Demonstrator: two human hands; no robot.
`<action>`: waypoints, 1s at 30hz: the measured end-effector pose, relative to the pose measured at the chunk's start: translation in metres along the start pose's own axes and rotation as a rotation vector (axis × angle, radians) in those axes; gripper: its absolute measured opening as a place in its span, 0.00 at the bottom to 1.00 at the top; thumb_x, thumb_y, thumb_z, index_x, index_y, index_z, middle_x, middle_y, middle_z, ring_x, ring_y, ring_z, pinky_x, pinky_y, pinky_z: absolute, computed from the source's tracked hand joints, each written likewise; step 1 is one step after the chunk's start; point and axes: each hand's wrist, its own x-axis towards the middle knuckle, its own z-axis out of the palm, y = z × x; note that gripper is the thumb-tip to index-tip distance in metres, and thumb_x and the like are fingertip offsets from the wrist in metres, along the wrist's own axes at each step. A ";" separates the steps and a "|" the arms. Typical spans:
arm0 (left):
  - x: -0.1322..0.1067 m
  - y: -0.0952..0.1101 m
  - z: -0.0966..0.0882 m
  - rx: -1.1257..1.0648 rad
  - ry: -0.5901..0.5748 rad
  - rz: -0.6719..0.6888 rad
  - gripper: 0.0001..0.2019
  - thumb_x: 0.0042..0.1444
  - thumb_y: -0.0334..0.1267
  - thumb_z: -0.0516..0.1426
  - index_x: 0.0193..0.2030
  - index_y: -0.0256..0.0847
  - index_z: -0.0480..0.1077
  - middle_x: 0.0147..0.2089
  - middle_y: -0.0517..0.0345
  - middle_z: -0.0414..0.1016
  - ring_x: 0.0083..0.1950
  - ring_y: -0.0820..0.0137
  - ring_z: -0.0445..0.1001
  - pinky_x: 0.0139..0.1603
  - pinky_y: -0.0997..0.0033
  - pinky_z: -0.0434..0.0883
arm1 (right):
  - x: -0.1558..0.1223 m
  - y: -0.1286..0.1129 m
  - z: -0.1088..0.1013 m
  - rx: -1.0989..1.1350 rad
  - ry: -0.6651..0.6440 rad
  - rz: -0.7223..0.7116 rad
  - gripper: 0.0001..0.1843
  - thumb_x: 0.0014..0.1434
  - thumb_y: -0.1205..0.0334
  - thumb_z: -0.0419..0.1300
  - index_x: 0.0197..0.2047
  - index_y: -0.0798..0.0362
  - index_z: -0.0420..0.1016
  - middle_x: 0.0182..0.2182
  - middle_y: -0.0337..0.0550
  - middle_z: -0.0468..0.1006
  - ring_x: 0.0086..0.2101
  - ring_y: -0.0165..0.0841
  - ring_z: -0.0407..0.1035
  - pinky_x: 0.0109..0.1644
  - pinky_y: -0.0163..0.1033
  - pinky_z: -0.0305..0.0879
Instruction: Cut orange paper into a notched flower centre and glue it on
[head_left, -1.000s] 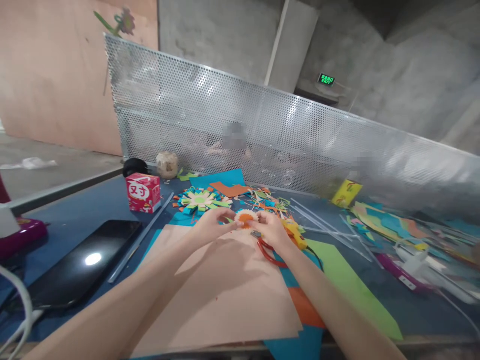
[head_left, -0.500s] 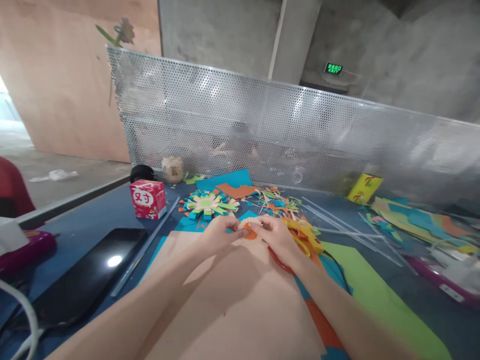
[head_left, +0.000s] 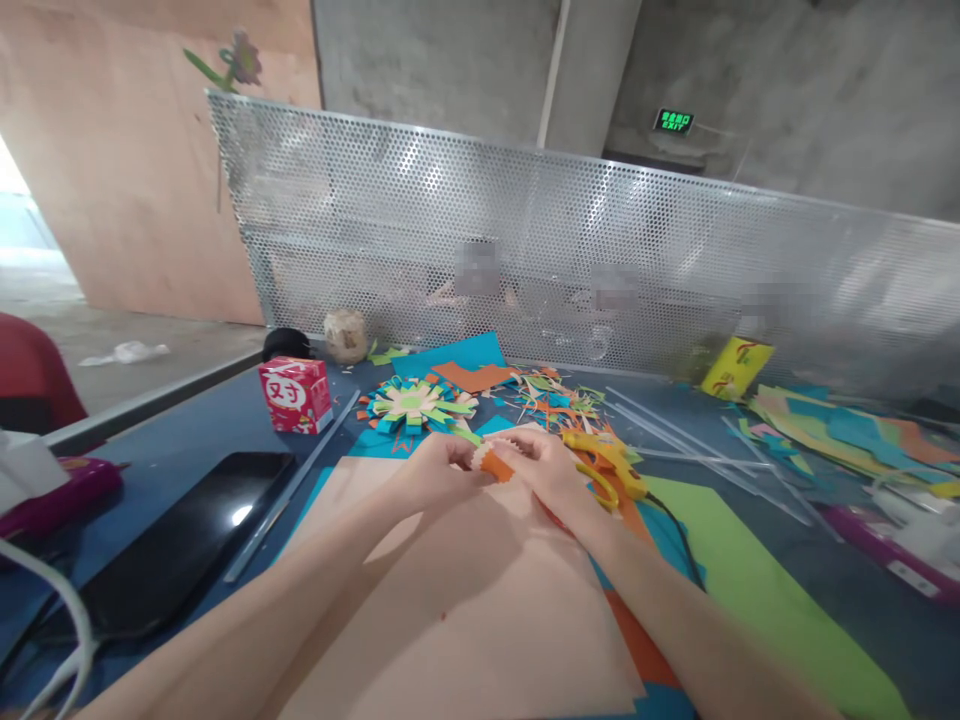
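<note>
Both of my hands meet over a large peach paper sheet (head_left: 450, 620) and pinch a small fringed paper flower piece (head_left: 495, 462), orange with a pale scalloped rim. My left hand (head_left: 435, 470) grips its left side with closed fingers. My right hand (head_left: 544, 470) holds its right side, fingers closed too. A finished multicoloured paper flower (head_left: 416, 403) lies just behind them. Yellow-handled scissors (head_left: 607, 460) rest to the right of my right hand.
A black tablet (head_left: 180, 535) and a thin rod lie left of the sheet, with a red carton (head_left: 294, 392) behind. Green paper (head_left: 742, 590), scraps, clear rods and coloured sheets (head_left: 847, 435) fill the right. A perforated metal screen (head_left: 570, 250) bounds the table's far edge.
The flower piece has been turned and folded up between my fingers, now showing more of its orange side. The camera has shifted slightly, and my hands stayed at the same spot.
</note>
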 end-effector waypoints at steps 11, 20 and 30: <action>-0.002 0.002 -0.005 -0.072 0.039 -0.063 0.15 0.38 0.47 0.60 0.19 0.36 0.65 0.17 0.66 0.58 0.19 0.78 0.56 0.19 0.78 0.54 | -0.001 -0.005 -0.004 0.060 0.015 0.084 0.15 0.48 0.50 0.56 0.27 0.55 0.71 0.22 0.38 0.71 0.24 0.30 0.64 0.26 0.33 0.57; 0.003 -0.005 -0.008 -0.079 0.111 0.045 0.17 0.47 0.51 0.55 0.26 0.36 0.69 0.24 0.62 0.64 0.24 0.77 0.61 0.24 0.77 0.61 | 0.002 0.000 -0.011 0.077 -0.109 0.162 0.10 0.42 0.59 0.62 0.26 0.55 0.68 0.17 0.34 0.69 0.19 0.27 0.66 0.23 0.31 0.58; 0.005 -0.007 -0.009 -0.036 0.199 0.077 0.18 0.45 0.52 0.55 0.25 0.35 0.70 0.21 0.61 0.65 0.22 0.78 0.59 0.23 0.77 0.60 | -0.001 0.000 -0.011 0.076 -0.145 0.238 0.04 0.45 0.66 0.58 0.28 0.56 0.71 0.24 0.38 0.73 0.25 0.26 0.67 0.23 0.28 0.59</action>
